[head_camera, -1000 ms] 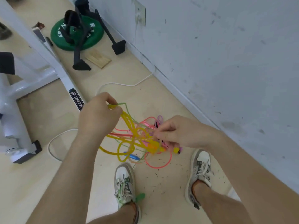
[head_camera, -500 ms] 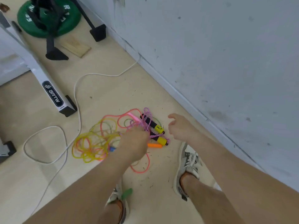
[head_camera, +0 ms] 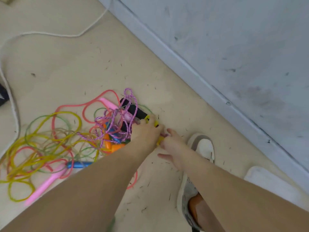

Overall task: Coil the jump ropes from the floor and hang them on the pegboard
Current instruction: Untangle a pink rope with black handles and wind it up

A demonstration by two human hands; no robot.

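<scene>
A tangle of jump ropes lies on the beige floor: a yellow rope [head_camera: 41,139], a coral-pink rope [head_camera: 93,101], a purple braided rope [head_camera: 115,121] and a thin green one. Loose handles show among them: blue [head_camera: 80,164], pink [head_camera: 43,185], orange [head_camera: 107,141]. My left hand [head_camera: 147,131] curls over the yellow end of a black handle [head_camera: 132,108] at the pile's right side. Beside it, my right hand [head_camera: 168,143] pinches a second yellow handle tip [head_camera: 159,141]. The pegboard is out of view.
A white cable [head_camera: 13,101] loops over the floor at the left and back. The grey wall and its baseboard [head_camera: 192,67] run diagonally on the right. My right shoe [head_camera: 204,148] stands next to my hands. A white flat object [head_camera: 267,180] lies by the wall.
The yellow rope that my left hand held up now lies on the floor. Both hands have dropped to the black-and-yellow handles, and the view has moved down and closer.
</scene>
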